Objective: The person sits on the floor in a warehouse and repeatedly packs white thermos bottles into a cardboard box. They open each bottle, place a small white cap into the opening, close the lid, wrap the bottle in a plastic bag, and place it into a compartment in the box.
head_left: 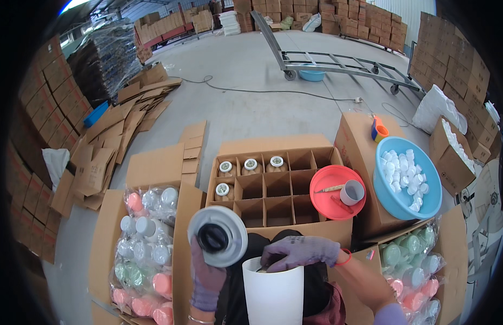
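Observation:
My left hand point(206, 277), in a purple glove, holds up a round grey-white lid point(218, 236) with a black centre, its underside facing me. Wearing the same kind of glove, my right hand point(301, 252) reaches its fingers into the open mouth of a white cylindrical container point(273, 295) that stands in my lap. Just beyond them is a cardboard box with dividers point(269, 189); several of its far-left cells hold capped bottles point(250, 164), the other cells are bare.
A red lid point(327, 208) with a grey cup point(351, 192) and a tool lies right of the box. A blue basin of white caps point(406, 179) rests on a carton. Bagged pastel containers point(146, 238) lie left and also right point(414, 260). Flattened cardboard and a metal trolley point(338, 62) are farther off.

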Demonstrator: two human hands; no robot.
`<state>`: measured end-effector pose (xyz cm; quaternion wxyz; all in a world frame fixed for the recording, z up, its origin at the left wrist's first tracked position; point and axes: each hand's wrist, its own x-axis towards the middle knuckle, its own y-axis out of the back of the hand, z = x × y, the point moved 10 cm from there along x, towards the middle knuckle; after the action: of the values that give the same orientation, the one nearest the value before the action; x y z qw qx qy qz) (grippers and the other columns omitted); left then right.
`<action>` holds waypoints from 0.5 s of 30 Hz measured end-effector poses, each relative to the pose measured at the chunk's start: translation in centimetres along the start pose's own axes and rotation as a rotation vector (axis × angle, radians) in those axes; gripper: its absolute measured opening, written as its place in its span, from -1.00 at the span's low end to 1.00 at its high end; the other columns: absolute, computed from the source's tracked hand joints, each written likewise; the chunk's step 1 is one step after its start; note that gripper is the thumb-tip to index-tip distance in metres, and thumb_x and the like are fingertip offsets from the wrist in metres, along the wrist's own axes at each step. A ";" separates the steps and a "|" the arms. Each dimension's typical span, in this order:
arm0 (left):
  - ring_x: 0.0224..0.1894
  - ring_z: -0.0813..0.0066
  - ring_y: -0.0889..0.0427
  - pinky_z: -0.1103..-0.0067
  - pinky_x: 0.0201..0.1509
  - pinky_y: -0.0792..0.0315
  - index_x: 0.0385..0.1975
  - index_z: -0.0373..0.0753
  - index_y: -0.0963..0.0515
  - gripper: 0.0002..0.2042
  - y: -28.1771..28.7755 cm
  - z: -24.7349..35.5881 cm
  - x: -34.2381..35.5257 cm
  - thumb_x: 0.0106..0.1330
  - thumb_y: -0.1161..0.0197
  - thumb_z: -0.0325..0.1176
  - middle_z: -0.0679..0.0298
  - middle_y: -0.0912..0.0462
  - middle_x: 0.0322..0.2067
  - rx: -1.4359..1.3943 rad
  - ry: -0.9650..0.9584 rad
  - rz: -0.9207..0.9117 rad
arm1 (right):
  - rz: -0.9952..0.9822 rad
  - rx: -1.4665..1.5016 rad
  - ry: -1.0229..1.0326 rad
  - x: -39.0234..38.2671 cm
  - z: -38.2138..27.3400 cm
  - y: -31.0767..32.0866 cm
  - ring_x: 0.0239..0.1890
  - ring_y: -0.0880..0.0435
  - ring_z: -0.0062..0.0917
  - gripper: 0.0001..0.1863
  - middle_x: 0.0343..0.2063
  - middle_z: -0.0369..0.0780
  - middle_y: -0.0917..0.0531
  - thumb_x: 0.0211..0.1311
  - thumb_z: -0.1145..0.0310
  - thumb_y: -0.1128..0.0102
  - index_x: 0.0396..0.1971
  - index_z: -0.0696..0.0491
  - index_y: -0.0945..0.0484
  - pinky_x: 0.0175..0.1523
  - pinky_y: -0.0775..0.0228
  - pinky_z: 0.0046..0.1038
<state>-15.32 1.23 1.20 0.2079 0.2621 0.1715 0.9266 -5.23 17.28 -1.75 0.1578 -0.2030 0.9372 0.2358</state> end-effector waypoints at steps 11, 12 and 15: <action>0.02 0.33 -0.62 0.50 0.17 -0.45 0.13 -0.25 -0.56 -0.59 -8.5 4.0 0.7 0.35 -0.24 -0.18 0.17 -0.65 -0.05 -0.417 0.137 -0.840 | 1.011 0.805 0.281 -7.4 5.5 2.5 -0.07 -0.54 -0.63 -0.78 -0.17 -0.34 -0.59 0.48 0.40 0.02 -0.06 0.18 -0.53 0.02 -0.40 -0.53; 0.04 0.29 -0.62 0.48 0.17 -0.45 0.13 -0.24 -0.56 -0.59 -9.1 3.9 0.6 0.36 -0.22 -0.18 0.15 -0.65 -0.05 -0.400 0.182 -0.887 | 0.956 0.786 0.301 -6.8 4.8 1.9 -0.03 -0.54 -0.61 -0.77 -0.14 -0.31 -0.59 0.49 0.40 0.03 -0.03 0.19 -0.53 0.08 -0.38 -0.53; 0.06 0.19 -0.62 0.45 0.17 -0.47 0.09 -0.25 -0.58 -0.65 -8.3 4.3 0.4 0.36 -0.19 -0.28 0.12 -0.66 -0.05 -0.356 0.011 -0.823 | 0.811 0.651 0.385 -4.7 3.2 0.5 0.11 -0.51 -0.53 -0.67 -0.03 -0.20 -0.58 0.54 0.35 0.15 0.05 0.23 -0.51 0.27 -0.29 -0.49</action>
<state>-10.78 9.39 1.23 0.6003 0.1272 0.1002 0.7832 -0.74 20.78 -2.37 -0.0651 0.1938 0.9767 -0.0654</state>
